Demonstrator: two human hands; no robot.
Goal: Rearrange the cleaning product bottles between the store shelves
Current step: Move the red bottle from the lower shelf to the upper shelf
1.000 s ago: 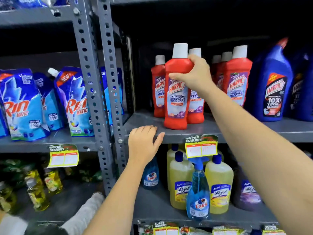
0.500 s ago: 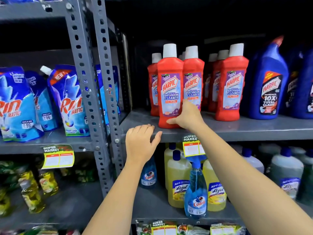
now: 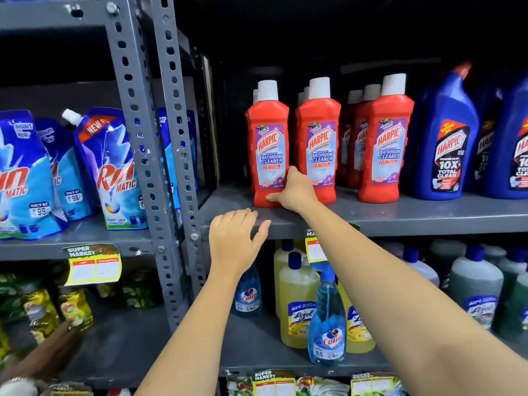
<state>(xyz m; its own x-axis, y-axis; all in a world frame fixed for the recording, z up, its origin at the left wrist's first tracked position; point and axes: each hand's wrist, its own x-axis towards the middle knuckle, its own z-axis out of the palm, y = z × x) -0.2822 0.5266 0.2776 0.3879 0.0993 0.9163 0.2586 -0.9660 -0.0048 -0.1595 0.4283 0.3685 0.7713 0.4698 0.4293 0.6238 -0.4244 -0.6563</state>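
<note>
Several red Harpic bathroom cleaner bottles with white caps stand on the grey middle shelf (image 3: pixel 428 215). My right hand (image 3: pixel 297 192) grips the base of the front-left red bottle (image 3: pixel 268 144), thumb across its foot, fingers in the gap to the neighbouring red bottle (image 3: pixel 321 138). The bottle stands upright on the shelf. My left hand (image 3: pixel 233 241) lies palm down on the shelf's front edge, holding nothing. Another red bottle (image 3: pixel 385 144) stands further right.
Blue Harpic bottles (image 3: pixel 445 138) fill the shelf's right end. Below stand yellow Lizol bottles (image 3: pixel 298 304), a blue Colin spray (image 3: pixel 327 324) and greenish bottles (image 3: pixel 474 287). Perforated grey uprights (image 3: pixel 174 138) divide off the left rack with Rin pouches (image 3: pixel 114 167). Another person's hand (image 3: pixel 43 355) shows bottom left.
My right hand let go of the bottle's shoulder, slid down to its base, and the bottle now stands lined up beside its neighbour. My left hand stayed on the shelf edge.
</note>
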